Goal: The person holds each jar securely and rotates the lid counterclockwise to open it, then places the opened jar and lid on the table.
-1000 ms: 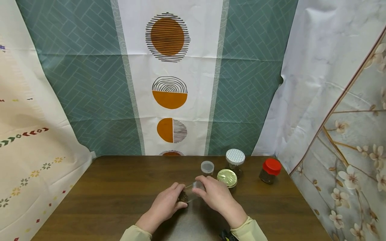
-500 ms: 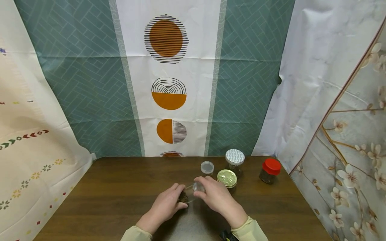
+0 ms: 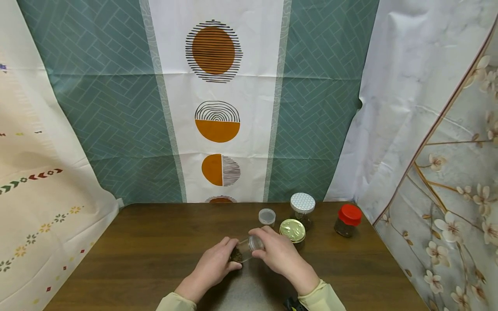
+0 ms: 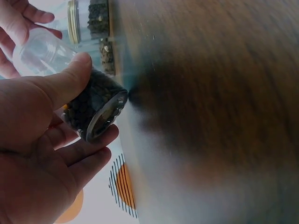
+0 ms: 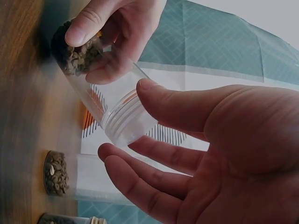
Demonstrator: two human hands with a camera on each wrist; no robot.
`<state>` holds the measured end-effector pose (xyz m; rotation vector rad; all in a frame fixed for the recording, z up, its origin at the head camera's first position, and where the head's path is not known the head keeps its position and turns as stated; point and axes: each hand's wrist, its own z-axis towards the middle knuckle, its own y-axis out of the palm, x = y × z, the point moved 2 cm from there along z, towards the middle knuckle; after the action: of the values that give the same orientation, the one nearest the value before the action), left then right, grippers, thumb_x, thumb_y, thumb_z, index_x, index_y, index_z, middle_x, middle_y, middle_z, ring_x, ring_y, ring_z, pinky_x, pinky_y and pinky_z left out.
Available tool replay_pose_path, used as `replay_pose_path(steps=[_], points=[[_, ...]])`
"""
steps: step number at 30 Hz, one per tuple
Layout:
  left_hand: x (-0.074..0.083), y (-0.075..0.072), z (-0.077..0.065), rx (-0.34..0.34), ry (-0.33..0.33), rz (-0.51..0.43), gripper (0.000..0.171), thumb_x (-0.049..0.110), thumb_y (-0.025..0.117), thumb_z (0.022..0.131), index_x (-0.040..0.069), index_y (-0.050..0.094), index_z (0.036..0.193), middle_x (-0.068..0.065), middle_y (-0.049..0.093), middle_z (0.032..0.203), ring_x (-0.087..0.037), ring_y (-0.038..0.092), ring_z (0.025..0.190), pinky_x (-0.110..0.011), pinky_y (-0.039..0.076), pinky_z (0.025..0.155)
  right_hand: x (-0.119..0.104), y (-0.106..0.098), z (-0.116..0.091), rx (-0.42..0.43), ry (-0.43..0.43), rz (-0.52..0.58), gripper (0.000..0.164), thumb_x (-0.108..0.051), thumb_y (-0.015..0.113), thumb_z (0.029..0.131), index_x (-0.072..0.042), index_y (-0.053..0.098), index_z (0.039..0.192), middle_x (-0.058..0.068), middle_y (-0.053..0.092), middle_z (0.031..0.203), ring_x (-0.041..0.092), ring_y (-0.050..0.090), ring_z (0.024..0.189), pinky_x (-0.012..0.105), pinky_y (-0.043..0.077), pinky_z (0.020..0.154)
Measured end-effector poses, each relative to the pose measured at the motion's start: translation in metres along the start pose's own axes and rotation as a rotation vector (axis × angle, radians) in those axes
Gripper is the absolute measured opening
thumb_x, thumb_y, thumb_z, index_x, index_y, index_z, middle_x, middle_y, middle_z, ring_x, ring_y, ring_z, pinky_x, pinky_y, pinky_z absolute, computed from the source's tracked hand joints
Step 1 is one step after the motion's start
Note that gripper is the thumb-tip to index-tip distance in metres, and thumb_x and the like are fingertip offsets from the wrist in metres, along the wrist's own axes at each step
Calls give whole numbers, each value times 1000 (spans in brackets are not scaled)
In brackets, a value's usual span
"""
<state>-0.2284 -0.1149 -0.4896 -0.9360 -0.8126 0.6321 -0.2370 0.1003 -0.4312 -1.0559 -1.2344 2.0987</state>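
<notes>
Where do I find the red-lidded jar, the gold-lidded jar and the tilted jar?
Red-lidded jar [image 3: 349, 218]: head view, on its red lid.
Gold-lidded jar [image 3: 292, 231]: head view, on its lid.
Tilted jar [image 5: 103, 95]: right wrist view, on its clear wall.

smooth clear jar [image 5: 96, 95], glossy wood-grain table [image 3: 155, 246]

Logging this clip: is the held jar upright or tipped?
Tipped: the held jar slants, while the red-lidded jar stands upright.

Head view: forward, down — wrist views: close, seemingly sideways, sharing jar [image 5: 105, 93].
</notes>
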Motion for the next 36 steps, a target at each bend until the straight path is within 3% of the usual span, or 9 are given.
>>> replay_pose_path(steps=[10,19,24,31,36], points=[[1,1,-1,-11,-16,-13,50,26,94,90,8,66,127,1,62,107,-13,60,85,-39,55,71,2,-2,0,-26,23,41,52,-18,93,90,-12,72,137,5,69,126,26,73,103,49,59,79],[-3,2,0,-26,-31,-24,50,27,92,91,8,66,129,0,62,109,-13,61,86,-39,56,72,6,-11,5,-44,68,32,56,-47,82,100,-12,70,142,13,69,139,36,74,110,55,59,86],[-4,3,-1,-22,-29,-19,52,28,93,90,8,66,130,0,63,109,-13,62,87,-40,57,73,5,-14,8,-61,72,-8,51,-46,79,102,-11,72,139,11,74,130,31,75,108,53,60,87],[-6,5,-2,-21,-28,-35,51,28,93,90,8,65,128,1,62,109,-13,61,86,-40,55,71,5,-11,9,-92,61,-27,43,-44,79,103,-12,74,130,4,75,104,20,71,91,45,57,76],[-5,5,-1,-19,-33,-35,51,27,94,90,8,66,128,0,63,109,-13,63,87,-41,56,72,3,-12,9,-76,38,-12,38,-38,81,102,-10,74,127,5,77,104,21,72,91,45,58,77]])
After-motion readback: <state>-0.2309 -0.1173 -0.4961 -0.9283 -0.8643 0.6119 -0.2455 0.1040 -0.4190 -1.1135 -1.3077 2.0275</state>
